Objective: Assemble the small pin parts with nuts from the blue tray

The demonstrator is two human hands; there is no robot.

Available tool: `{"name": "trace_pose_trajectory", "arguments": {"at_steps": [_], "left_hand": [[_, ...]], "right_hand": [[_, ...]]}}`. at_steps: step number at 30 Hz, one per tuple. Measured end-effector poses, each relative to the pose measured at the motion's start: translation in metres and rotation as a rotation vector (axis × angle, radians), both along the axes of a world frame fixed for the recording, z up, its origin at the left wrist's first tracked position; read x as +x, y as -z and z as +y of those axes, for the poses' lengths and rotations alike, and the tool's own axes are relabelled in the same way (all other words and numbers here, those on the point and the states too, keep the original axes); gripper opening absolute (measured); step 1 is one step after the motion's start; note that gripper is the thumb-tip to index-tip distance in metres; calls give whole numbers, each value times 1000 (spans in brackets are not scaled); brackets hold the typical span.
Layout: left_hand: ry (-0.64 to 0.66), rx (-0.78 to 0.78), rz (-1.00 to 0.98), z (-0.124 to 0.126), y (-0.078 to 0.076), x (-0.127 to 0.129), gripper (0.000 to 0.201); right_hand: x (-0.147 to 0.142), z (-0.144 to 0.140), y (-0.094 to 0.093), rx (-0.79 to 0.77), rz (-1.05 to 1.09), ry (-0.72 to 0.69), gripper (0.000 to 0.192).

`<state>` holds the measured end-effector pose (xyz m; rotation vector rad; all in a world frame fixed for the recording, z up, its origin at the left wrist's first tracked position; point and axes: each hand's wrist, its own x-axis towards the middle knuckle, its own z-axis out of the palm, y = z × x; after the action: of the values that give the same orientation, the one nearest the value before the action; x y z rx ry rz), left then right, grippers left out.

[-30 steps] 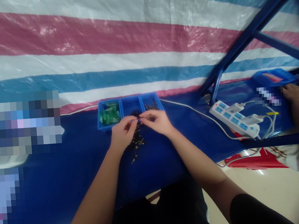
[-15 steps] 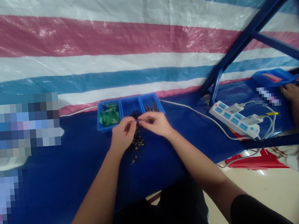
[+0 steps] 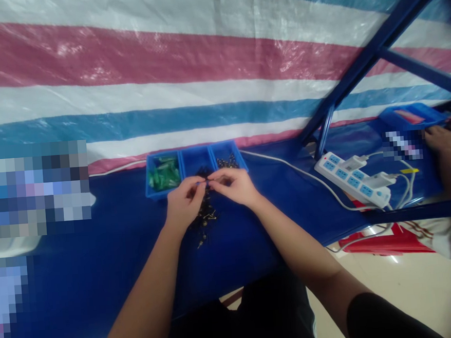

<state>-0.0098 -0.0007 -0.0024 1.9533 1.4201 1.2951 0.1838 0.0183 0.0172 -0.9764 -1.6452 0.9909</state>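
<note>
Two hands are met fingertip to fingertip just before a three-compartment blue tray (image 3: 199, 155): left hand (image 3: 183, 203) and right hand (image 3: 234, 186) are pinched together on one small blue part (image 3: 205, 181) (too small to identify). Dark metal pieces (image 3: 205, 216) are heaped below it. No writing is legible.

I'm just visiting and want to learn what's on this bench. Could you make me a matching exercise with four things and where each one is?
Things:
1. green parts
2. power strip
3. loose dark parts
4. left hand

Places:
A. white, to the right on the blue cloth
B. left compartment of the blue tray
C. fingertips meeting the right hand
D. piled on the cloth under the hands

Pairs: 1-B, 2-A, 3-D, 4-C
</note>
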Motion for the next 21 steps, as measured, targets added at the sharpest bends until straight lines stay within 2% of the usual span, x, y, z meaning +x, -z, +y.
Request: {"name": "trace_pose_trajectory", "arguments": {"at_steps": [11,14,21], "left_hand": [[30,-47,-32,-1,0,-1,20],[15,-32,-36,-1,0,0,25],[0,9,17,0,1,0,18]], "right_hand": [[0,-1,-1,11,-14,6,21],[2,0,0,19,-22,10,22],[2,-1,-2,17,-40,1,22]]}}
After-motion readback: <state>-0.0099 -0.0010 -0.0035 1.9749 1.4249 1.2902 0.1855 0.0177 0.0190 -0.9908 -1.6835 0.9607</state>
